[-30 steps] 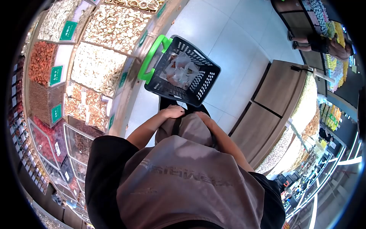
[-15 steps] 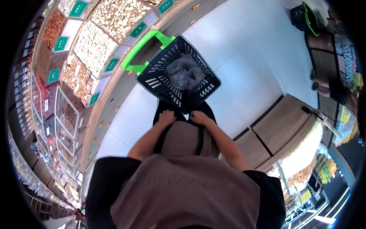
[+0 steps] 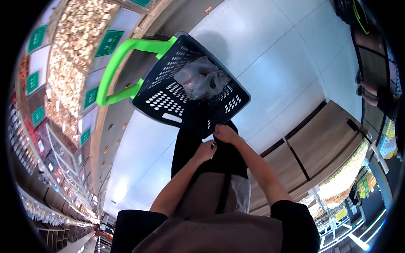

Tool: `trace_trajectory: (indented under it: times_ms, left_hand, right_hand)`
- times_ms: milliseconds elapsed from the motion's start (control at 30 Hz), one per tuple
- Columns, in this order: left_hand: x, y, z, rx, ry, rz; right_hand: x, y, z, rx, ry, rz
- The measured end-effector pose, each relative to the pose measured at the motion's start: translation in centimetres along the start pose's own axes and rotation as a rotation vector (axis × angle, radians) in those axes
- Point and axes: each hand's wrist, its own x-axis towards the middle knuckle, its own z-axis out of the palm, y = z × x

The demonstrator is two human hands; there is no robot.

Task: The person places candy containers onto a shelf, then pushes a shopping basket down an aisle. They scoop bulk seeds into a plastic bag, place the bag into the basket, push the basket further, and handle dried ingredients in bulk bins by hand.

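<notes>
A black shopping basket (image 3: 166, 114) with a bright green handle (image 3: 110, 71) stands on the floor in front of me. Inside it is a clear plastic bag (image 3: 201, 79) whose contents I cannot make out. My left hand (image 3: 205, 151) is closed just below the near end of the basket, with a small dark and white spot at its fingers. Close beside it, slightly farther forward, my right hand (image 3: 225, 133) is also closed, in front of my dark trousers. What either hand holds, if anything, is too small to name.
Bins of dried goods (image 3: 67, 63) with green price signs (image 3: 109, 43) line the left side. A wooden display counter (image 3: 308, 147) stands to the right. At the far right are a person's legs (image 3: 369, 95) and another black-and-green basket (image 3: 358, 17).
Both hands have moved forward from my lap, the left also to the right. The basket appears larger, its handle farther left. A translucent bag now shows at my right side.
</notes>
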Motion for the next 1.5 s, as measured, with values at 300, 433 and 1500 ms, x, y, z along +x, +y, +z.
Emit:
trace_trajectory:
  times_ms: [300, 433, 1500]
  left_hand:
    - [21.7, -8.8, -15.3, -0.261, 0.705, 0.116]
    - [28.7, -12.4, -20.8, -0.861, 0.709, -0.320]
    - [1.1, -11.6, -16.0, -0.348, 0.304, 0.276]
  right_hand:
    - [14.6, 3.6, -6.8, -0.195, 0.310, -0.051]
    - [24.1, 3.6, -9.5, -0.287, 0.467, -0.007]
    - [-2.0, -7.5, -2.8, -0.357, 0.244, -0.058]
